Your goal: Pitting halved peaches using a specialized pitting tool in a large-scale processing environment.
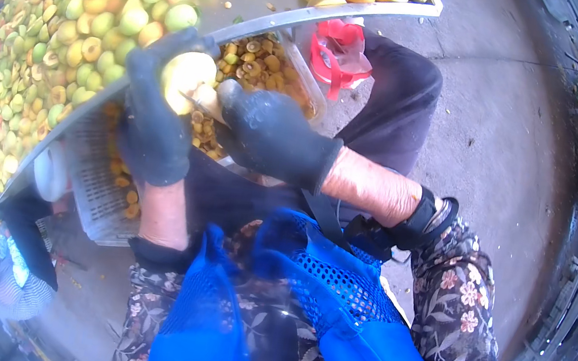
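Note:
My left hand (156,116), in a dark glove, is closed around a pale yellow fruit (188,77), perhaps a peach, whose bright side is washed out by glare. My right hand (267,129), gloved too, grips a small tool (209,103) with a light-coloured handle. Its tip meets the fruit's lower right side; I cannot make out its exact shape. Both hands are over a container (317,95) that holds small brown-yellow fruit pieces, just below the metal edge (275,20) of the table.
Many yellow-green fruits (95,24), some cut, cover the metal table. A white slatted crate (103,198) with fruit pieces stands below it at left. A red and clear bag (341,57) lies by my dark-trousered leg (402,96). Another person's dark sleeve (31,232) shows at left.

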Demonstrator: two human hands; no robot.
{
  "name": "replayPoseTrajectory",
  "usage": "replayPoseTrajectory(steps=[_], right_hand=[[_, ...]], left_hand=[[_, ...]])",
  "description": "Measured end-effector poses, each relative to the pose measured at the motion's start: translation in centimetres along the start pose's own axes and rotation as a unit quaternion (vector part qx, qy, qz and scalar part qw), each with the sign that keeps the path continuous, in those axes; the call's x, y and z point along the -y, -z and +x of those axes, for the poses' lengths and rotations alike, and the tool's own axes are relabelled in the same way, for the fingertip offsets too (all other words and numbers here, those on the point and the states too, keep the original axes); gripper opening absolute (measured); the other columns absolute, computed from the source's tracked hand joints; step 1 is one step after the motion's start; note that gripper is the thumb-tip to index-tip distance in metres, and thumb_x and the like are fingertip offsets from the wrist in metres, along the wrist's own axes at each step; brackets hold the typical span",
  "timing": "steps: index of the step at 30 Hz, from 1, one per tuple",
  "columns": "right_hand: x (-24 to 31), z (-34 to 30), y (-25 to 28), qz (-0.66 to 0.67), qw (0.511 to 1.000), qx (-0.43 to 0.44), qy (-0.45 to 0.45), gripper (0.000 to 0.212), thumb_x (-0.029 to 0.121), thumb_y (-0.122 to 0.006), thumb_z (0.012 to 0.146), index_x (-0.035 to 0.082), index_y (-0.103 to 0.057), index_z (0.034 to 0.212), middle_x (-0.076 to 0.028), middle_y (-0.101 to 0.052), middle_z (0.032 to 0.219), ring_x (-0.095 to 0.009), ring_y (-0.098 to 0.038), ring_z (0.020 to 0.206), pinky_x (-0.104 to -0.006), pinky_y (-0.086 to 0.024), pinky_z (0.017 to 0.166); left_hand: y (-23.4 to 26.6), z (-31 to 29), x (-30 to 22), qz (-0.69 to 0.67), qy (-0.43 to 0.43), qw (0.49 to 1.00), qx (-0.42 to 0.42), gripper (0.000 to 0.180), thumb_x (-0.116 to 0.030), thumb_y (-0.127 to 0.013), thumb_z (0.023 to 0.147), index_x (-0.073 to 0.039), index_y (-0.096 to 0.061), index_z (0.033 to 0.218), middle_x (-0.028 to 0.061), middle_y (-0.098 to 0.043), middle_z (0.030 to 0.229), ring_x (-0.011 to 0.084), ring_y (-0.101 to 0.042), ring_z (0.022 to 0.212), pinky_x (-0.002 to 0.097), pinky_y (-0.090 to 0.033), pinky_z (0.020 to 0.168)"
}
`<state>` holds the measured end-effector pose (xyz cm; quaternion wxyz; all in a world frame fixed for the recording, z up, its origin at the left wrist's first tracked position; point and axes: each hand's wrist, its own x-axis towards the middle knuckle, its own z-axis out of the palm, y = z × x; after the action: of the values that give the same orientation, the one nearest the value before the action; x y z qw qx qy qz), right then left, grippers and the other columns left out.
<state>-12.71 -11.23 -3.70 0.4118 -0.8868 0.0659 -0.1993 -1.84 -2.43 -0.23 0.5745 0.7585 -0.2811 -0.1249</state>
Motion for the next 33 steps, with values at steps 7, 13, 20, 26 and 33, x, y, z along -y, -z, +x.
replayPoseTrajectory(steps=[7,13,20,26,33], right_hand=[[0.2,-0.6,-1.1,0.178,0.983,0.015,-0.042,0.024,0.017,-0.063,0.086,0.002,-0.055,0.103,-0.016,-0.063,0.073,-0.035,-0.062,0.062,-0.0422,-0.048,0.057],[0.7,0.2,-0.5,0.301,0.950,0.065,-0.059,0.028,0.020,-0.063,0.089,0.002,-0.056,0.109,-0.014,-0.062,0.068,-0.027,-0.063,0.061,-0.0377,-0.049,0.057],[-0.4,1.2,0.4,0.263,0.942,0.168,-0.120,0.024,0.019,-0.061,0.090,0.000,-0.059,0.105,-0.007,-0.062,0.071,-0.017,-0.061,0.065,-0.0363,-0.049,0.061],[-0.9,0.7,0.2,0.180,0.972,0.141,-0.052,0.030,0.020,-0.061,0.091,-0.003,-0.058,0.112,-0.010,-0.066,0.080,-0.017,-0.062,0.075,-0.0350,-0.049,0.072],[-3.8,1.4,-0.9,0.221,0.965,0.139,0.031,0.038,0.020,-0.066,0.086,0.003,-0.059,0.119,-0.013,-0.066,0.086,-0.011,-0.060,0.082,-0.0293,-0.049,0.075]], left_hand=[[1.6,0.9,-0.1,0.015,-0.118,0.992,0.050,0.059,-0.047,-0.028,0.102,0.004,-0.057,0.105,0.0143,-0.068,0.089,0.0210,-0.067,0.076,0.0284,-0.055,0.073],[2.7,2.2,0.1,-0.228,0.039,0.965,0.122,0.051,-0.040,-0.038,0.102,0.003,-0.063,0.093,0.0115,-0.069,0.081,0.0175,-0.067,0.073,0.0266,-0.054,0.069],[2.6,4.0,0.7,-0.001,-0.179,0.953,0.244,0.051,-0.037,-0.039,0.103,0.003,-0.064,0.085,0.0092,-0.068,0.078,0.0173,-0.066,0.070,0.0293,-0.053,0.067],[0.6,1.8,1.1,-0.035,-0.146,0.986,0.071,0.067,-0.055,-0.025,0.101,0.002,-0.060,0.095,0.0134,-0.066,0.079,0.0213,-0.065,0.070,0.0315,-0.054,0.068],[-0.5,2.5,5.2,-0.434,0.042,0.894,0.100,0.064,-0.052,-0.022,0.101,0.000,-0.058,0.093,0.0127,-0.065,0.080,0.0223,-0.064,0.074,0.0320,-0.053,0.068]])
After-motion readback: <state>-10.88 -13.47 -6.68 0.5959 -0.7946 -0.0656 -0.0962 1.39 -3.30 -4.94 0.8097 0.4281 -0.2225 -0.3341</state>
